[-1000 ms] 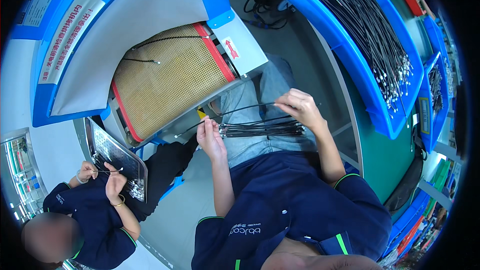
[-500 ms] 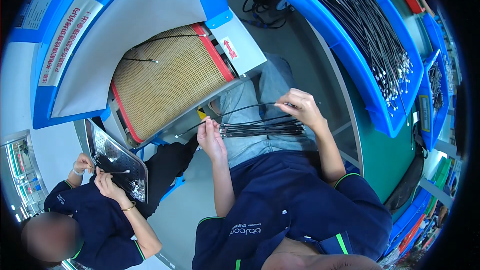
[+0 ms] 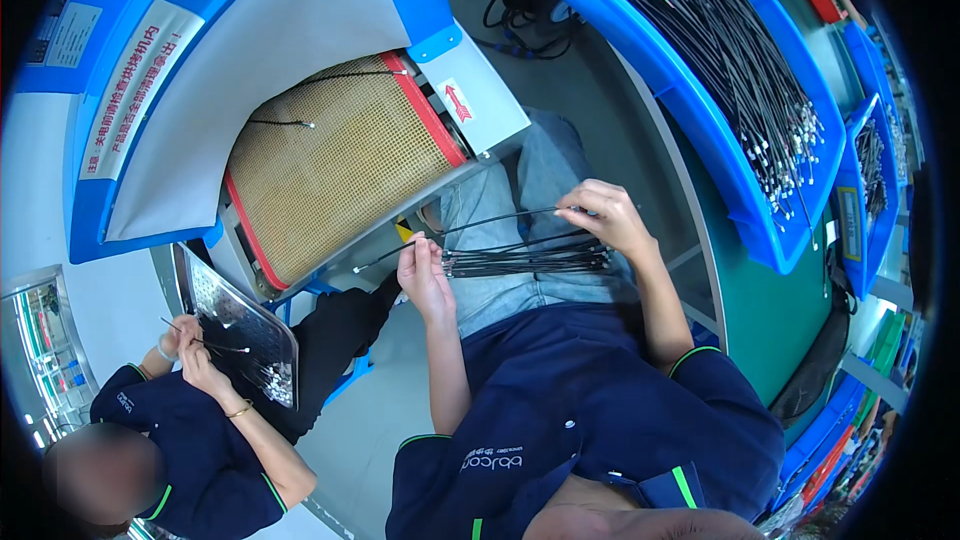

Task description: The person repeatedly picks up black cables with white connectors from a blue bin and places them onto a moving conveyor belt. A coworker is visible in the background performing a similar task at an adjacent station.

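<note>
A thin black cable stretches across above my lap, with a small pale connector at its left end. My left hand is closed, pinching the cable a short way in from that end. The fingers of my right hand pinch it near the other end, which they hide. Just below the held cable, a bundle of similar black cables lies across my thighs, its ends pointing left and right.
Ahead to the left is a blue-and-white machine with a tan mesh conveyor belt carrying a few cables. At right, a blue bin full of black cables stands on a green table. A co-worker at left handles a cable over a metal tray.
My hands and the held cable have barely moved. At left, the co-worker's hands have shifted slightly with their cable.
</note>
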Motion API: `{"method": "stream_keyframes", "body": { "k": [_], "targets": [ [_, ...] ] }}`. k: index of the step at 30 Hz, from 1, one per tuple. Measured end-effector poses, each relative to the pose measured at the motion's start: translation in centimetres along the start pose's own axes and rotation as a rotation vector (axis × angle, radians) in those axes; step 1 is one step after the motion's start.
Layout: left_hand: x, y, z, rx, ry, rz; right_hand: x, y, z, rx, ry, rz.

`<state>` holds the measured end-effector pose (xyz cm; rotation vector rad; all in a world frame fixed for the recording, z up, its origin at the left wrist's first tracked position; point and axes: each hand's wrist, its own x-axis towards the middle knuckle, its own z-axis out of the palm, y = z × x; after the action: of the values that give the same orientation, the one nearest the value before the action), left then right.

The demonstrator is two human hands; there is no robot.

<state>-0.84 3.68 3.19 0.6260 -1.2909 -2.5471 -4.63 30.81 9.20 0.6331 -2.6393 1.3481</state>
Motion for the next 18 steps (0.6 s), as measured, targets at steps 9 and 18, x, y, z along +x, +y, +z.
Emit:
{"method": "stream_keyframes", "body": {
  "k": [9, 18],
  "targets": [
    [0.3, -0.1, 0.4, 0.018, -0.01, -0.012, -1.1, 2.4, -0.8, -0.113, -0.006, 0.199],
    [0.2, 0.1, 0.8, -0.009, -0.053, -0.007, 0.8, -0.1, -1.1, 0.036, -0.098, 0.141]
  ]
}}
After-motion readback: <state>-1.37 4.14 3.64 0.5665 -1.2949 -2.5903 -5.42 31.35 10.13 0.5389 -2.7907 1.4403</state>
